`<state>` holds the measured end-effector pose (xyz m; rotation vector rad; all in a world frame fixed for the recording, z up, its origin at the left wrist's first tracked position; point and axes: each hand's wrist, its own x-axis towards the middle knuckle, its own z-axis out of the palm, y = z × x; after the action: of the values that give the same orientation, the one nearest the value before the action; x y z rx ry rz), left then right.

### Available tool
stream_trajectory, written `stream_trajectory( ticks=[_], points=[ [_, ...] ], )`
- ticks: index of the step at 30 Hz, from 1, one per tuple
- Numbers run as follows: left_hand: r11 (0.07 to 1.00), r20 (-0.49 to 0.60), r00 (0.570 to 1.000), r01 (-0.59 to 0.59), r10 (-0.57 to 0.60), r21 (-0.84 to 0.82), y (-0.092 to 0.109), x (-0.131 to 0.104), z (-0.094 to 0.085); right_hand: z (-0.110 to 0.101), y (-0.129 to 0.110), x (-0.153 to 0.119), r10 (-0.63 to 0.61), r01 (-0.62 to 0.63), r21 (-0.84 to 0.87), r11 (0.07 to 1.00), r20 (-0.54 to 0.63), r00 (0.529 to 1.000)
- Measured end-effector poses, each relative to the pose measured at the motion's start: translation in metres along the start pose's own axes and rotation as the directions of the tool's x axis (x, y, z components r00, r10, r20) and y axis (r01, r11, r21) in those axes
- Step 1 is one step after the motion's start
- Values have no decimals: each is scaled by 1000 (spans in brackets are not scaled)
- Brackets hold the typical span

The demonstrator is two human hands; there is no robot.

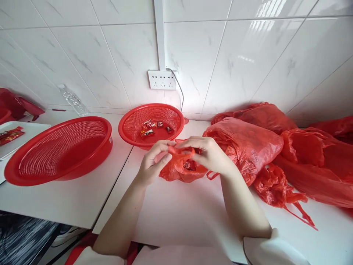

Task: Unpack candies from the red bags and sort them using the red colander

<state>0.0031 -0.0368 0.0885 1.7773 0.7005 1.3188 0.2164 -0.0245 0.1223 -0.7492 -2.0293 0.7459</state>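
Observation:
A small red plastic bag [176, 173] rests on the white table in front of me, its mouth bunched up between both hands. My left hand [154, 162] pinches the bag's edge between thumb and fingers. From the other side my right hand [211, 154] grips the bag's rim, fingers bent over the top. Through the bag's opening a dark red wrapped piece [189, 165] with a pale round print shows. Just behind the hands stands a round red plastic basket [127, 129] with several small wrapped candies [149, 133] at its bottom.
To the left sits a larger red basket [102, 162]. Past it are a white tray [35, 127] with red packets and a clear plastic bottle [73, 100] by the wall. Several filled red bags [248, 140] crowd the right side. A power strip [162, 80] hangs on the tiled wall.

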Motion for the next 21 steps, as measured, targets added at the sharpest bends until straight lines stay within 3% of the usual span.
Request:
stream_trajectory(
  ticks=[3,7,10,13,17,19,21],
  points=[
    [995,-42,998,40,-36,91,8,1,19,-1,-4,-2,29,-12,130,991,-123,992],
    [959,20,974,217,-225,180,19,13,32,-10,-16,-10,-29,83,237,968,-222,975],
    [933,-6,934,358,-358,32,23,33,23,-23,-19,-16,-31,74,119,990,-330,943],
    [911,-54,921,372,-386,-175,23,53,7,-39,-10,-21,27,-89,-130,988,-416,909],
    [823,8,935,317,-356,-471,21,66,-6,-58,9,-24,6,-326,-466,823,-567,824],
    [762,52,922,347,-382,-546,21,67,-5,-60,11,-24,-62,-338,-480,809,-643,763],
    [770,90,917,376,-388,-516,22,65,2,-53,4,-22,-147,-231,-437,869,-674,724]
  ],
)
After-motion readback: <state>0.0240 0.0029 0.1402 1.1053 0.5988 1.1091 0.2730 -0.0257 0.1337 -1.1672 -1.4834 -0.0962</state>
